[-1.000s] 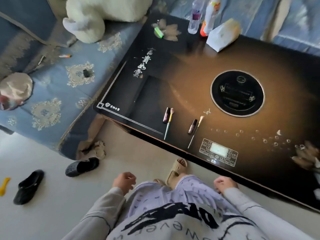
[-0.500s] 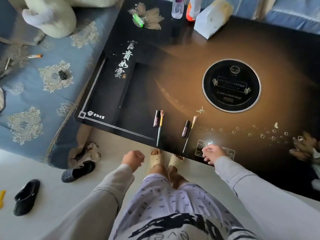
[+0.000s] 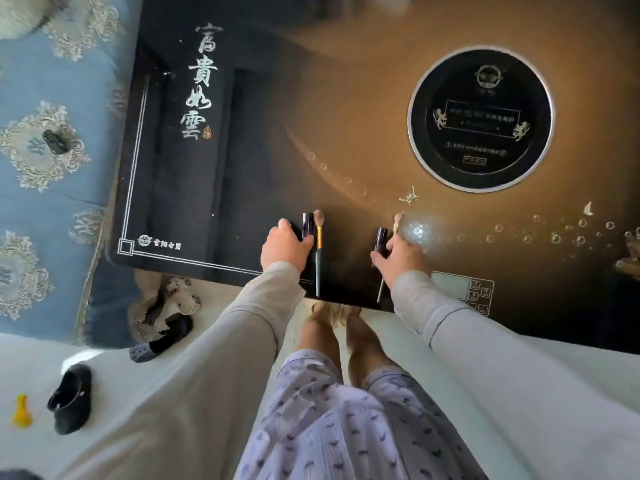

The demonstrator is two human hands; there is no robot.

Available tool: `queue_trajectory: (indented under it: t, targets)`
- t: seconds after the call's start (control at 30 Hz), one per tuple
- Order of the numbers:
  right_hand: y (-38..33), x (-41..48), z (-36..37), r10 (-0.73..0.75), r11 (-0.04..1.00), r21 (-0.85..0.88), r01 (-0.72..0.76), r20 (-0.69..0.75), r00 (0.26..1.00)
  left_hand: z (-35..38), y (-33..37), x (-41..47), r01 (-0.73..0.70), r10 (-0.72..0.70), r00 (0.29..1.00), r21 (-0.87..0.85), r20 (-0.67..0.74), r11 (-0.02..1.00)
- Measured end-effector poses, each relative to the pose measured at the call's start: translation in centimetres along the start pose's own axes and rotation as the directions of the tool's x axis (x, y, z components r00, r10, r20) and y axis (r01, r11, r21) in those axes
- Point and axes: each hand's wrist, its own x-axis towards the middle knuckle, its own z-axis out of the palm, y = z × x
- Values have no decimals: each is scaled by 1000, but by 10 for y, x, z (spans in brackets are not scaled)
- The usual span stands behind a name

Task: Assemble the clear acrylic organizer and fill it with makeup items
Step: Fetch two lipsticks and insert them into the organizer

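Observation:
Two pairs of makeup items lie near the front edge of the black and gold table (image 3: 346, 133). The left pair is a dark tube (image 3: 307, 225) and a pink-tipped brush (image 3: 318, 247) with a gold ferrule. My left hand (image 3: 284, 245) curls against that tube's left side, its fingers touching the tube. The right pair is a second dark tube (image 3: 381, 237) and a thin brush (image 3: 397, 220). My right hand (image 3: 398, 259) lies over this brush, with the thumb at the tube's lower end. All four items rest on the table. No acrylic organizer is in view.
A round black hob plate (image 3: 481, 119) is set into the table at the right, and a touch panel (image 3: 465, 292) sits by my right sleeve. A blue patterned sofa (image 3: 52, 168) runs along the left. Black slippers (image 3: 71, 398) and a yellow object (image 3: 21, 410) lie on the floor.
I have leaned in over the table. Both hands moved forward from near my lap onto the makeup items, the left to the left pair, the right to the right pair.

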Motion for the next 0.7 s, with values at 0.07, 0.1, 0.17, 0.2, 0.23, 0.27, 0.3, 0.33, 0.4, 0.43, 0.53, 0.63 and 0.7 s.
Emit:
queue_trajectory:
  t: [0.07,0.1,0.17,0.2,0.23,0.27,0.3,0.33,0.4,0.43,0.53,0.63,0.7]
  targets:
    - [-4,3,4,11,998,-56,-11,-5,1000,4,4,7,1,-1,1000,6,11,1000]
    - [-6,4,5,11,997,-77,-11,-7,1000,5,6,9,0,-1,1000,11,21,1000]
    - [-8,5,7,20,995,-95,-21,-11,1000,8,7,11,-7,6,999,34,35,999]
    - [-8,5,8,29,995,-95,-30,-12,1000,9,7,11,-13,12,999,43,38,999]
    - [-9,6,9,38,995,-95,-39,-10,999,10,6,12,-16,14,999,48,38,999]
    - [-10,6,10,49,995,-92,-49,-3,999,11,6,12,-16,14,999,51,39,999]
    - [-10,6,10,58,995,-85,-58,5,998,11,5,12,-14,12,999,51,43,999]
    - [-10,7,10,67,995,-70,-65,14,998,11,4,12,-11,9,999,48,52,999]
    - [-8,6,8,80,997,-25,-79,34,996,9,1,12,-4,1,997,45,83,999]
    - [-6,4,7,84,996,2,-84,41,996,7,-2,11,-5,0,995,46,97,999]
    - [3,-3,-2,82,995,51,-86,66,994,-2,-13,3,-13,7,991,47,132,999]
    - [15,-16,-13,78,990,111,-90,109,991,-11,-29,-15,-22,14,986,46,166,999]
    - [26,-29,-18,77,977,186,-104,148,986,-15,-41,-31,-16,11,984,23,176,1000]
